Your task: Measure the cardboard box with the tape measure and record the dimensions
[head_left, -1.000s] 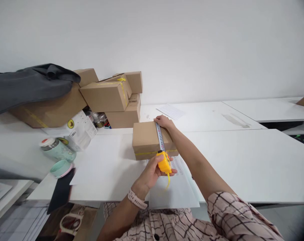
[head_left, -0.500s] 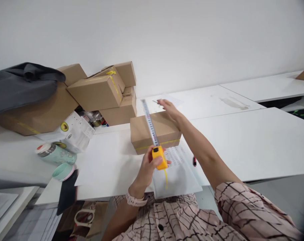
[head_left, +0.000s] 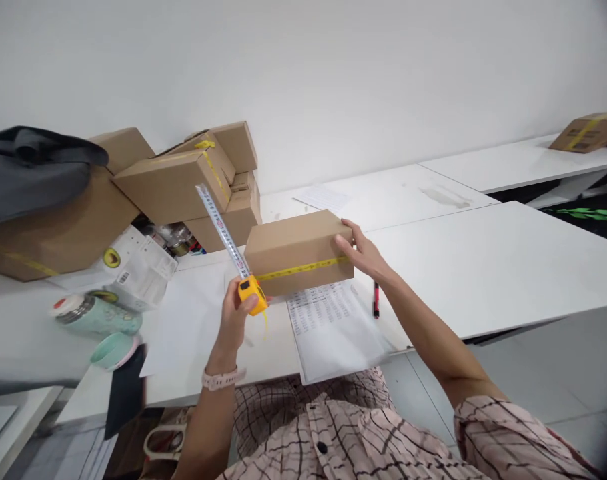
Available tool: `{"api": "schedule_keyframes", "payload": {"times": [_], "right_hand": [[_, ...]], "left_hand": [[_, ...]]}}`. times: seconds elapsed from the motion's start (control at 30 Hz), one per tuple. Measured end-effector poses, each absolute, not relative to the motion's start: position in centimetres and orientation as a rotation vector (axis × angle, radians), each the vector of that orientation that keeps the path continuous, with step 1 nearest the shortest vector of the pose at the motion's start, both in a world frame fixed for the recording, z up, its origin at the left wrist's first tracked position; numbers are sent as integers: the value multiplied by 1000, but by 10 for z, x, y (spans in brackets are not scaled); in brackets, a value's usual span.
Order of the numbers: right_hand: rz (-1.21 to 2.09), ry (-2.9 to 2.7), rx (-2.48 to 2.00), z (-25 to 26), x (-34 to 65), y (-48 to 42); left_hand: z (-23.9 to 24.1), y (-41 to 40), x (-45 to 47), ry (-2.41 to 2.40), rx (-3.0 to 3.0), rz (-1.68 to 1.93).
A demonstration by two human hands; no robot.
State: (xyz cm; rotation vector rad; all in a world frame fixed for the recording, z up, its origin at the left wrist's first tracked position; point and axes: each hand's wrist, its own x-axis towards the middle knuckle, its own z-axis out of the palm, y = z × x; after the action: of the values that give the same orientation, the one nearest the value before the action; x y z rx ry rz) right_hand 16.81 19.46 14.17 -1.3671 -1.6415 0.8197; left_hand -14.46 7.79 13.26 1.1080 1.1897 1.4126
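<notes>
My left hand (head_left: 235, 315) is closed round a yellow tape measure (head_left: 252, 294). Its metal blade (head_left: 222, 230) sticks out, slanting up and to the left past the near left corner of a cardboard box (head_left: 301, 250). Yellow tape runs along the box's front face. At the box's right end, my right hand (head_left: 359, 248) grips it, thumb on the front and fingers round the far side. Beneath and in front of the box lie printed sheets (head_left: 328, 327). A red and black pen (head_left: 376, 300) rests right of them.
Stacked cardboard boxes (head_left: 178, 183) and a dark bag (head_left: 38, 167) fill the back left. A mint bottle (head_left: 98, 313), a green cup (head_left: 114, 351) and a dark flat object (head_left: 126, 393) sit at the left. Another taped box (head_left: 586, 133) stands far right.
My right hand has come down from above the box to grip its right end. The tape measure has shifted left, off the box's top. The box appears turned or tipped, showing more of its front.
</notes>
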Motion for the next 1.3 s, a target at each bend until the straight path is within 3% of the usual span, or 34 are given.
{"api": "schedule_keyframes", "payload": {"times": [0.1,0.2,0.43,0.8,1.07,1.3], "right_hand": [[506,-1656,-1502,176,167,204],[314,-1684,-1581,179,158,216],[168,-1795,-1613,170,137,252],[-154,-1922,-1681,193,113,329],[-102,-1975,-1662,187,111,339],[17,-1920,-1634,190,108,338]], "left_hand": [[159,88,-146,1173,1195,1439],[168,100,-140,1144,1247,1394],[161,130,-130,1189,1254,1294],[180,160,-111,1208,1266,1527],[144,122,-40,925,1082,1037],[126,122,-40,927,1018,980]]}}
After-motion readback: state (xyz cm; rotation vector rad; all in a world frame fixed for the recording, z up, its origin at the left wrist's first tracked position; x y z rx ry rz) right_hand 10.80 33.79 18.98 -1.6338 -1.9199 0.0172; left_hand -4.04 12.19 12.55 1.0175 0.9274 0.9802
